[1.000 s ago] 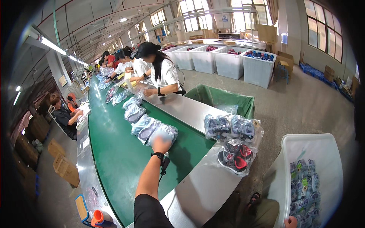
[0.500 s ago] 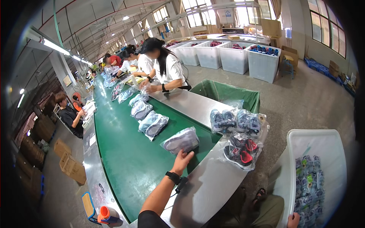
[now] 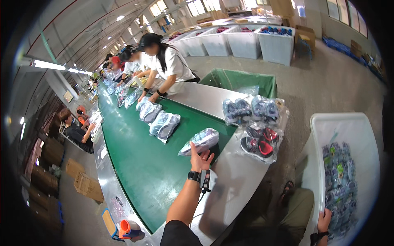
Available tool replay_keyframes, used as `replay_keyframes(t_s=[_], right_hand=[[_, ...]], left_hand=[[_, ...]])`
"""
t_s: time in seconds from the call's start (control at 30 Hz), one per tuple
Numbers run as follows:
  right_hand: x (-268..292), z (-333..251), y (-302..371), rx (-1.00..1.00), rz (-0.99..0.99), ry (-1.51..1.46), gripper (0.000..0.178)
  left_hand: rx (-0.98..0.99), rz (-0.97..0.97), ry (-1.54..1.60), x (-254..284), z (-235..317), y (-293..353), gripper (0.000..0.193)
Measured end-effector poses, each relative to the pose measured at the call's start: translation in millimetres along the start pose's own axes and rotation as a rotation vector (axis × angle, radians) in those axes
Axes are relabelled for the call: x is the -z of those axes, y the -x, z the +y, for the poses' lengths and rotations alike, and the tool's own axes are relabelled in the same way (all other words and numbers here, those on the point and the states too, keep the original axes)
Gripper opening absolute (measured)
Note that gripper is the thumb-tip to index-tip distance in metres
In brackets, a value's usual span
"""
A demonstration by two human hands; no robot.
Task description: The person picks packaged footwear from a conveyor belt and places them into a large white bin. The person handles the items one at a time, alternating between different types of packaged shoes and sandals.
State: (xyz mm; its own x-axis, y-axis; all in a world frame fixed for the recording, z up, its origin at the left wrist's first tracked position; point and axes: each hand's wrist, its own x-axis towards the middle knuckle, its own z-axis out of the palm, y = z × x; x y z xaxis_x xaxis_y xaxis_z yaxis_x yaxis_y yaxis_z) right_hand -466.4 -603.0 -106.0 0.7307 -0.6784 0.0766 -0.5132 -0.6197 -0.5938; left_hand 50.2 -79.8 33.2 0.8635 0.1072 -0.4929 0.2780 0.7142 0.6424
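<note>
A pair of shoes in a clear plastic bag [image 3: 204,139] lies on the green conveyor belt, near its right-hand corner. My left hand [image 3: 200,159] reaches to the bag's near side, thumb against the plastic and fingers spread, not closed round it. At lower right, my right hand [image 3: 324,221] grips the near-left rim of a large white plastic bin [image 3: 305,172]. Many bagged shoes [image 3: 340,188] fill the lower part of that bin. Farther up the belt sit more bagged shoes [image 3: 165,125], pale blue and white.
On the metal ledge [image 3: 230,180] to the right lie bagged dark-blue shoes [image 3: 250,110] and a black-and-red pair [image 3: 259,141]. A green-lined bin [image 3: 246,82] stands behind them. A co-worker [image 3: 168,61] leans over the belt's far side. An orange cup [image 3: 128,227] stands at lower left.
The bagged shoes by my left hand have tipped flatter, and that hand's fingers have spread. The nearest co-worker's hands have come forward onto the bagged shoes. My view has shifted, showing more of my right hand.
</note>
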Motion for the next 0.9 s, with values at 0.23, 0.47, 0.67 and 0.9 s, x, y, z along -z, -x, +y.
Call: replay_keyframes(t_s=[0.23,0.47,0.67,0.9], right_hand=[[12.2,-24.6,4.1,-0.01,-0.016,-0.025,0.026],[40.1,-84.0,-2.7,-0.009,0.023,-0.203,0.033],[60.3,-198.4,-36.5,0.075,0.068,-0.381,0.038],[75.6,-289.9,-34.4,0.55,-0.174,-0.362,0.073]], left_hand=[[0.014,0.004,0.204,16.1,-6.6,4.7,0.076],[0.026,-0.342,0.115,35.1,-13.8,74.6,0.062],[0.175,-0.369,0.061,0.0,-47.5,150.0,0.057],[0.41,-0.495,-0.172,-33.0,-112.2,226.3,0.061]])
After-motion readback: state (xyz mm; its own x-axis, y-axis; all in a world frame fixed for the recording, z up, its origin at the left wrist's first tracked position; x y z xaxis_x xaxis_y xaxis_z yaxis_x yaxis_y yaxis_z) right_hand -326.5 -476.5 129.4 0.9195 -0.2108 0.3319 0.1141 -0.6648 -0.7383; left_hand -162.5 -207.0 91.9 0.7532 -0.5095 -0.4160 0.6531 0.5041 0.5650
